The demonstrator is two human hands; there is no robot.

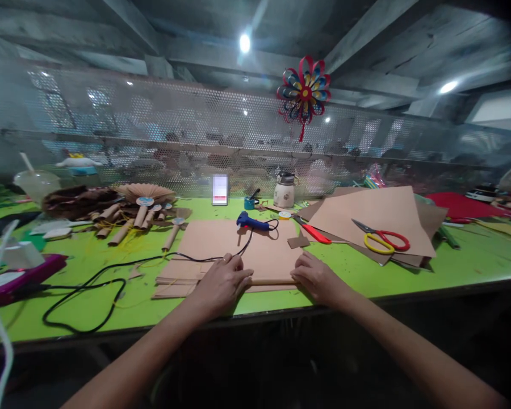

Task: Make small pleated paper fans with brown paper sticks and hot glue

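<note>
A stack of brown kraft paper (276,253) lies on the green table in front of me. My left hand (222,284) is closed at the near edge of the top sheet, thumb towards the right. At the same edge, further right, my right hand (319,277) has its fingers curled onto the paper. Between the two hands the edge looks like a narrow folded or rolled strip. A blue hot glue gun (255,222) rests on the far part of the sheets, and its black cord passes beside my left hand. A small brown scrap (298,242) lies beyond my right hand.
Red-and-yellow-handled scissors (385,241) lie on more brown paper at right, near a red-handled cutter (317,233). Paper rolls and a fan (147,196) are heaped at left, beside a purple power strip (29,278). A phone (220,190) and bottle (284,190) stand behind.
</note>
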